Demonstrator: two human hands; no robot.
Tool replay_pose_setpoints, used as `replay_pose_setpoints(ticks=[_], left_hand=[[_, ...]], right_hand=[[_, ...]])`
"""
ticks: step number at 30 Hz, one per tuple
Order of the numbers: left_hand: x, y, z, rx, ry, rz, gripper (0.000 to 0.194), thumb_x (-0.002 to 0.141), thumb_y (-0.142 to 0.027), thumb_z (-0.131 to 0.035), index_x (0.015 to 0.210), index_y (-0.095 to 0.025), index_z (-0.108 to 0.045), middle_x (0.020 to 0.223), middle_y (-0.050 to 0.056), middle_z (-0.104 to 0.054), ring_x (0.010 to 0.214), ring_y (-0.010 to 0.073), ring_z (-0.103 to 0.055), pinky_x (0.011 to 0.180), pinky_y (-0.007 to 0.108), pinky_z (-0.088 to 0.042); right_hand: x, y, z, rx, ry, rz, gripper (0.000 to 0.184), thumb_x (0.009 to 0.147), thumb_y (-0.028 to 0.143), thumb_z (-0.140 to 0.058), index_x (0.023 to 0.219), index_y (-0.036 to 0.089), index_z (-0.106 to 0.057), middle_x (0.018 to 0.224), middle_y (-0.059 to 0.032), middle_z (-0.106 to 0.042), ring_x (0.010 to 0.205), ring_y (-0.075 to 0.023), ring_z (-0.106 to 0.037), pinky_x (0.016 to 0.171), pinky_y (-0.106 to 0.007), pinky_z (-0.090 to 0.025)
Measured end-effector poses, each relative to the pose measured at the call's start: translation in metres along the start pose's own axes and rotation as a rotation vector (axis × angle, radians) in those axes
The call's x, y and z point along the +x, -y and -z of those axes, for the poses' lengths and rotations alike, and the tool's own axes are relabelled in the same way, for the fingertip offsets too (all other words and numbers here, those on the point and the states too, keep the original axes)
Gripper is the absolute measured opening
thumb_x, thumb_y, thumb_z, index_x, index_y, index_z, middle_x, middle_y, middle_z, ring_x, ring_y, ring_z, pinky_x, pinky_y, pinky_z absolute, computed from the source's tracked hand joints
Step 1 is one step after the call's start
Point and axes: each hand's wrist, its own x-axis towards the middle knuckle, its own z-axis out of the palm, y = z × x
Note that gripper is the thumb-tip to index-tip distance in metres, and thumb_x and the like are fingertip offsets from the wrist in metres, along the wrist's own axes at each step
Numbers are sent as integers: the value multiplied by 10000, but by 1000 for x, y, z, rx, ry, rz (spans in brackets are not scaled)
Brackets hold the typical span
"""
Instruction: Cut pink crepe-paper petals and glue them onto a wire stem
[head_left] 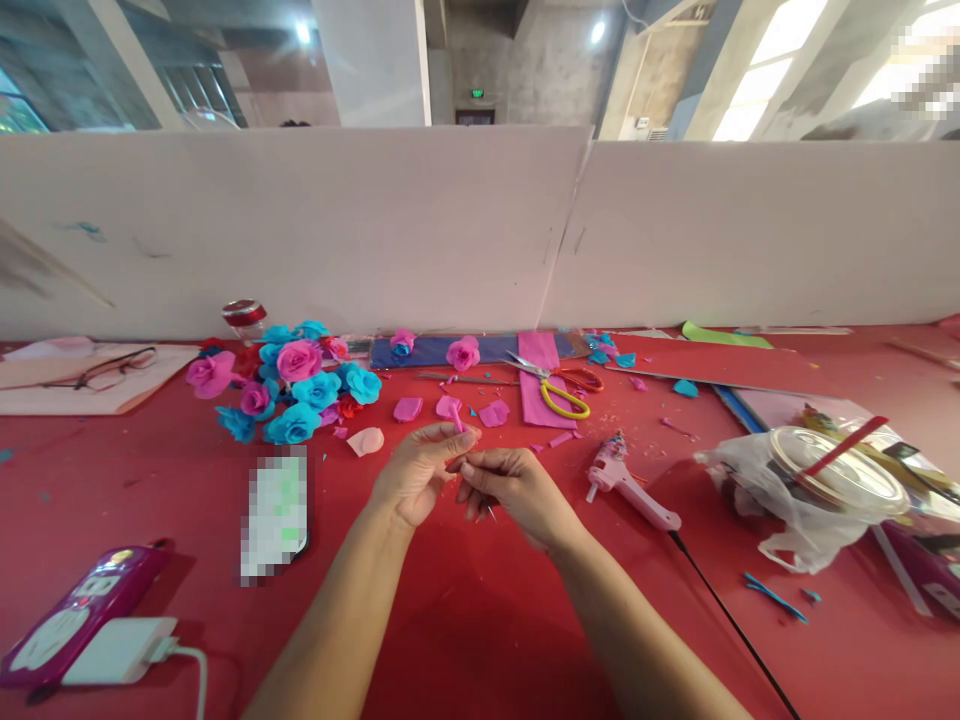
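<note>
My left hand (pixel 416 472) pinches a small rolled piece of pink crepe paper (pixel 458 424) between thumb and fingers, above the red table. My right hand (pixel 506 482) is closed close beside it, its fingertips meeting near the left fingers. Under the right fingers pokes the tip of a thin wire-like stem (pixel 492 513); the rest of it is hidden in the hand. Just beyond the hands lie loose pink paper petals (pixel 493 413). Scissors with yellow and red handles (pixel 564 400) rest on a pink crepe strip (pixel 534 352). To the right is a pink glue gun (pixel 626 485).
A bunch of blue and pink paper flowers (pixel 300 385) stands left of a phone (pixel 279 515) and a purple power strip (pixel 97 600) with a white charger. At right sits a lidded cup (pixel 840 470) in a plastic bag. The glue gun's cord runs toward me. A white partition (pixel 337 230) closes the back.
</note>
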Motion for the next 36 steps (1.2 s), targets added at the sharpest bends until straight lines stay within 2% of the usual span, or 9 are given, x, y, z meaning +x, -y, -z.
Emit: replay_pose_setpoints(ticks=[3, 8, 13, 16, 20, 23, 28, 32, 36], left_hand=[[0, 0, 0, -7, -9, -13, 313, 454, -285, -883, 634, -133, -676, 595, -12, -585, 440, 104, -504, 341, 241, -379], [-1, -2, -3, -28, -83, -39, 336, 388, -239, -895, 498, -130, -596, 665, -8, -623, 477, 69, -499, 415, 222, -377], [-1, -2, -4, -9, -134, -34, 372, 375, -240, -893, 476, -144, -549, 578, -32, -572, 486, 71, -487, 450, 218, -370], [1, 1, -1, 1, -142, -38, 373, 385, -244, -889, 487, -149, -543, 539, -45, -539, 470, 67, -462, 440, 213, -347], [3, 3, 0, -43, -154, -45, 390, 360, -232, -896, 482, -148, -535, 558, -25, -576, 497, 83, -495, 452, 217, -358], [3, 3, 1, -76, -164, -45, 383, 379, -234, -896, 490, -151, -539, 565, -15, -588, 530, 96, -522, 463, 213, -365], [3, 3, 2, -111, -133, -47, 343, 383, -246, -906, 552, -146, -624, 672, 14, -640, 641, 123, -569, 517, 222, -410], [3, 4, 4, -108, -48, -49, 290, 443, -267, -895, 612, -144, -694, 799, 64, -691, 760, 171, -609, 602, 264, -461], [3, 2, 4, -109, -26, -51, 267, 443, -263, -892, 589, -149, -701, 751, 54, -693, 675, 149, -591, 581, 267, -454]], right_hand=[[0, 0, 0, 0, 3, -2, 314, 723, 455, -689, 728, 142, -681, 607, -2, -642, 465, -79, -569, 493, -211, -429], [-1, 0, -4, -6, 0, -6, 327, 718, 469, -683, 747, 143, -677, 602, -2, -639, 474, -87, -580, 492, -210, -427], [0, -2, -6, -32, -2, 14, 319, 750, 462, -642, 693, 148, -630, 592, -1, -632, 478, -86, -577, 493, -209, -438], [1, -6, -7, -59, -15, 24, 287, 775, 443, -615, 752, 157, -621, 606, 6, -631, 484, -91, -590, 493, -212, -450], [2, -8, -9, -100, -83, 56, 283, 790, 438, -602, 891, 174, -588, 600, 21, -630, 474, -107, -603, 476, -219, -472], [2, -9, -10, -91, -127, 86, 287, 792, 441, -604, 923, 190, -557, 595, 26, -637, 468, -114, -610, 471, -220, -485], [1, -8, -11, -13, -150, 88, 268, 803, 444, -591, 903, 198, -558, 584, 34, -631, 463, -114, -617, 485, -219, -495], [1, -7, -12, 45, -142, 103, 257, 797, 437, -620, 892, 206, -561, 611, 31, -641, 477, -109, -617, 501, -215, -485], [-1, -3, -9, 85, -66, 27, 284, 784, 465, -630, 880, 211, -548, 609, 25, -642, 482, -120, -600, 527, -244, -474]])
